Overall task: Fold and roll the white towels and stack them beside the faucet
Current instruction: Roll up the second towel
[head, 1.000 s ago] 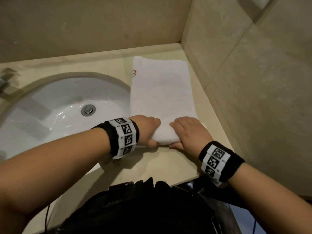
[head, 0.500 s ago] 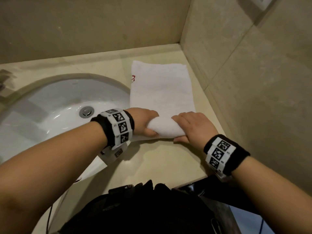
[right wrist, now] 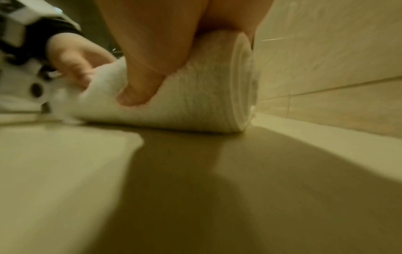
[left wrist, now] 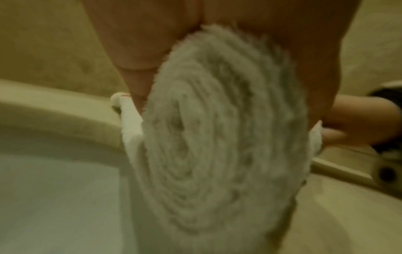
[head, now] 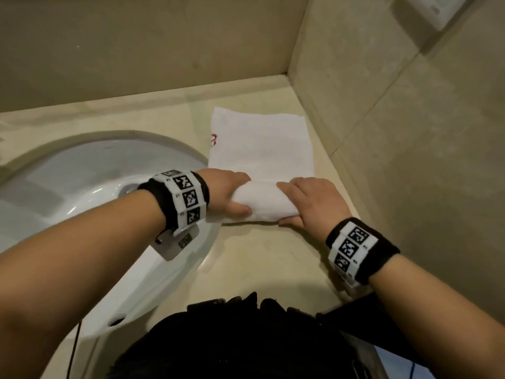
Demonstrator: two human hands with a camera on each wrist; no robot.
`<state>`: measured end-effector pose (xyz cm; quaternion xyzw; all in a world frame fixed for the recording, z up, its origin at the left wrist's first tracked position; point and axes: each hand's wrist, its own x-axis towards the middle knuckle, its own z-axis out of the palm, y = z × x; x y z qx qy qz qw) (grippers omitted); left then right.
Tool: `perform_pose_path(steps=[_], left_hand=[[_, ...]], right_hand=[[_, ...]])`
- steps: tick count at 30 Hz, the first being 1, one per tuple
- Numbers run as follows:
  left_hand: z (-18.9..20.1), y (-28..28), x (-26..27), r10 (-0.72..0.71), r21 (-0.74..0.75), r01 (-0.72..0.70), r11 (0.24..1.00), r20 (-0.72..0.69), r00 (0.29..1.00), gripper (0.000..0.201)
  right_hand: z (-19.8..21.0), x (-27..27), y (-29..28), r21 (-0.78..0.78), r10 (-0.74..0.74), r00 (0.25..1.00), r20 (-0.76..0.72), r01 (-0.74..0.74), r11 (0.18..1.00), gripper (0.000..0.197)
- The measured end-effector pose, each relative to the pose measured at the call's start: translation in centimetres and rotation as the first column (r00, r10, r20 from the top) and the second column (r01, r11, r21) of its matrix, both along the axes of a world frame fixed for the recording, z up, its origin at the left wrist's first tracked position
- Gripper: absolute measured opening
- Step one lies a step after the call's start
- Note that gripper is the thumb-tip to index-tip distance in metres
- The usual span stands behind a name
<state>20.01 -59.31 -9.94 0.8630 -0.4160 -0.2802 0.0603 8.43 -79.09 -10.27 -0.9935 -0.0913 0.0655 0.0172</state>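
A white towel [head: 259,143] lies folded lengthwise on the beige counter [head: 262,258], right of the sink. Its near end is wound into a thick roll [head: 263,202]. My left hand [head: 228,194] grips the roll's left end, thumb toward me and fingers over the top. My right hand [head: 311,203] grips the right end the same way. The left wrist view shows the roll's spiral end [left wrist: 217,137] close up. In the right wrist view my thumb [right wrist: 141,89] presses into the roll [right wrist: 195,103]. A small red mark [head: 213,139] sits on the towel's left edge.
The white sink basin [head: 82,203] with its drain [head: 128,188] lies left of the towel. Tiled walls close the counter at the back [head: 164,50] and right [head: 410,132]. A white wall fitting [head: 431,9] is at top right. Dark clothing [head: 246,337] fills the bottom edge.
Both hands have moved away from me with the roll, which has grown thicker. The flat stretch of towel beyond it has become shorter.
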Motion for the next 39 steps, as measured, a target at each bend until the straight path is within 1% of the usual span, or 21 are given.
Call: perform_pose_path(steps=[1, 4, 6, 7, 9, 11, 13, 15, 16, 18, 20, 21, 22, 24, 27, 29, 31, 33, 35, 37, 39], left_hand=[[0.0, -0.1, 0.0, -0.007, 0.000, 0.007, 1.000, 0.035, 0.999, 0.063], [-0.3, 0.1, -0.3, -0.083, -0.019, 0.097, 0.995, 0.370, 0.925, 0.086], [-0.5, 0.1, -0.2, -0.120, 0.016, 0.127, 0.992, 0.449, 0.885, 0.090], [-0.4, 0.0, 0.0, -0.095, 0.000, 0.105, 0.995, 0.421, 0.902, 0.084], [-0.3, -0.4, 1.1, -0.005, -0.081, 0.030, 0.996, 0.284, 0.959, 0.065], [0.0, -1.0, 2.2, 0.024, -0.060, -0.022, 0.998, 0.044, 0.999, 0.056], [0.2, -1.6, 2.6, 0.045, 0.002, -0.045, 0.999, -0.213, 0.976, 0.056], [0.2, -1.6, 2.1, 0.074, 0.017, -0.072, 0.997, -0.256, 0.964, 0.062], [0.2, -1.3, 1.6, 0.087, -0.008, -0.090, 0.996, -0.190, 0.978, 0.067], [0.0, -0.4, 0.7, 0.060, -0.108, -0.051, 0.993, 0.082, 0.995, 0.078], [-0.2, 0.4, 0.2, -0.013, -0.123, 0.056, 0.991, 0.325, 0.946, 0.089], [-0.2, 0.6, 0.2, -0.028, -0.096, 0.067, 0.993, 0.361, 0.932, 0.090], [0.0, 0.7, 0.5, -0.019, -0.077, 0.049, 0.996, 0.350, 0.936, 0.088], [0.1, 0.3, 1.3, 0.046, -0.091, -0.024, 0.996, 0.247, 0.968, 0.075], [0.4, -0.5, 3.1, 0.101, -0.024, -0.102, 0.995, -0.037, 0.994, 0.067], [0.6, -1.0, 3.0, 0.139, 0.025, -0.137, 0.990, -0.251, 0.958, 0.063], [0.5, -1.2, 2.5, 0.189, 0.015, -0.195, 0.981, -0.324, 0.927, 0.061], [0.6, -0.8, 1.6, 0.188, -0.073, -0.209, 0.975, -0.221, 0.957, 0.067], [0.5, -0.1, 0.7, 0.099, -0.199, -0.082, 0.977, 0.077, 0.992, 0.079], [0.5, 0.0, 0.2, -0.041, -0.116, 0.087, 0.989, 0.357, 0.933, 0.092], [0.5, -0.6, 0.4, -0.093, -0.003, 0.103, 0.995, 0.402, 0.911, 0.094]], right_hand=[[0.1, 0.7, -0.1, 0.007, -0.034, 0.999, -0.042, 0.035, 0.999, 0.062], [0.7, 4.4, -1.2, 0.133, -0.096, 0.952, -0.290, 0.140, 0.981, 0.051], [1.2, 6.0, -1.9, 0.189, -0.069, 0.908, -0.413, 0.159, 0.969, 0.049], [1.3, 6.3, -2.0, 0.176, -0.051, 0.909, -0.413, 0.135, 0.975, 0.051], [1.4, 5.7, -1.9, 0.090, -0.043, 0.968, -0.248, 0.067, 0.994, 0.063], [1.2, 4.0, -1.5, 0.017, 0.010, 0.998, -0.069, -0.009, 1.000, 0.082], [1.0, 3.2, -1.1, -0.037, 0.023, 0.997, -0.071, -0.026, 0.999, 0.086], [1.2, 3.9, -1.1, -0.062, -0.017, 0.985, -0.170, 0.007, 0.998, 0.072], [1.3, 4.7, -1.3, -0.028, -0.022, 0.975, -0.222, 0.016, 0.999, 0.065], [1.9, 6.3, -1.6, 0.094, -0.014, 0.927, -0.376, 0.053, 0.994, 0.057], [2.2, 7.5, -1.9, 0.169, -0.008, 0.874, -0.486, 0.104, 0.980, 0.053], [2.3, 7.9, -1.9, 0.166, -0.008, 0.870, -0.493, 0.103, 0.981, 0.054], [2.4, 8.1, -1.9, 0.135, -0.007, 0.888, -0.461, 0.078, 0.988, 0.058], [2.6, 7.3, -1.9, 0.017, -0.013, 0.968, -0.252, 0.017, 1.000, 0.072], [1.7, 4.4, -1.3, -0.060, 0.061, 0.998, -0.012, -0.061, 0.996, 0.089], [1.1, 3.6, -1.0, -0.038, 0.012, 0.999, -0.046, -0.014, 0.999, 0.083], [1.2, 4.5, -1.2, -0.035, -0.027, 0.988, -0.152, 0.022, 0.999, 0.069], [1.7, 5.7, -1.9, 0.059, -0.013, 0.963, -0.270, 0.030, 0.998, 0.057], [2.1, 6.7, -2.5, 0.167, -0.048, 0.924, -0.378, 0.119, 0.979, 0.050], [2.2, 7.8, -2.6, 0.211, -0.099, 0.888, -0.450, 0.214, 0.954, 0.048], [2.3, 8.4, -2.2, 0.181, -0.112, 0.901, -0.419, 0.204, 0.962, 0.051]])
